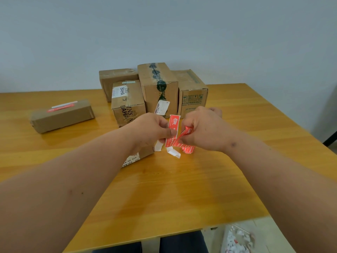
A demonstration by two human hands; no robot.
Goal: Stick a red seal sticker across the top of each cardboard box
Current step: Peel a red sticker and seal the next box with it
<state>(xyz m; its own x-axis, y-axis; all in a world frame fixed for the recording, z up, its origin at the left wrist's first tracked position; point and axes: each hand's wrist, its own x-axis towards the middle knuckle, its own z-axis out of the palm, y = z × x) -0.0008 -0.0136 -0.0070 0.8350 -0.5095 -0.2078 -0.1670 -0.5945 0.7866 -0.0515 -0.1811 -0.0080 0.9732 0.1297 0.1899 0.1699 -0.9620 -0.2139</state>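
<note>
Both hands are raised over the table's middle. My left hand (pixel 153 130) pinches a strip of red seal stickers (pixel 172 125) on white backing. My right hand (pixel 204 128) pinches one red sticker (pixel 186 133) that curls away from the strip. Under my left hand lies a small cardboard box (pixel 138 156), mostly hidden, with a barcode label showing. A flat cardboard box (pixel 62 115) at the left carries a red sticker (pixel 60 108) across its top. Several taller boxes stand behind: one with a white label (pixel 127 101), one with dark tape (pixel 159 88), one at the right (pixel 192 94), one at the back (pixel 116 79).
White backing scraps (pixel 174 153) and a roll of red stickers (pixel 188 149) lie on the wooden table (pixel 164 189) just below the hands. A bag of paper waste (pixel 237 240) sits on the floor at the right, past the table's near edge. A plain wall stands behind.
</note>
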